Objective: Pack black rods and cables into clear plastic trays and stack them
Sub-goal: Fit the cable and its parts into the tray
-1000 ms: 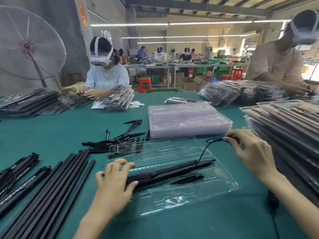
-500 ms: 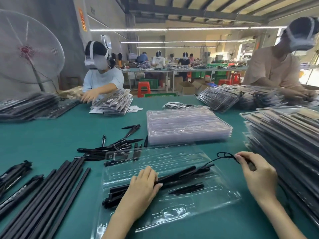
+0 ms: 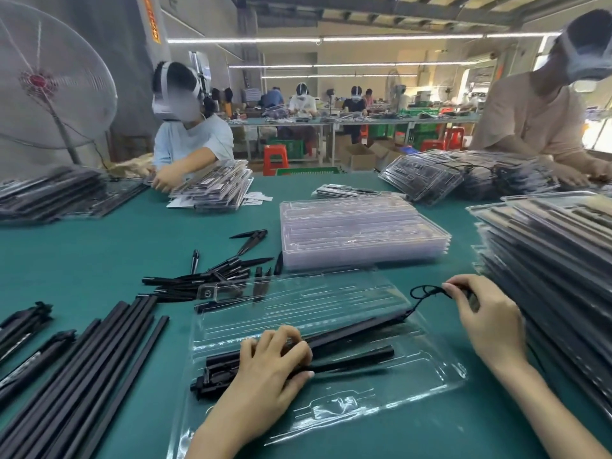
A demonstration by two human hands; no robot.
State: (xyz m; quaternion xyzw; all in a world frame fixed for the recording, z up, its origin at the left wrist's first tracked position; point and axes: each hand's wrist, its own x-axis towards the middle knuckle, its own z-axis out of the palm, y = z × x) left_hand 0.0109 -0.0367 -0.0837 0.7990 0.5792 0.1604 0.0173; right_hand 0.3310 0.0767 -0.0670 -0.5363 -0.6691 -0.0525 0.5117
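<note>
Factory packing floor, assembly-line setup. Long green-topped worktable (image 3: 99, 260) shared by several seated workers (image 3: 192, 140). Stacks of filled clear trays (image 3: 546, 260), pile of empty trays (image 3: 361, 230), loose black rods (image 3: 82, 366) in bulk. More benches (image 3: 331, 122) with workers behind, red plastic stools (image 3: 276, 157), green crates (image 3: 420, 134), cardboard boxes (image 3: 361, 157). Big industrial pedestal fan (image 3: 49, 87), strip lights (image 3: 331, 39), exposed roof beams.
</note>
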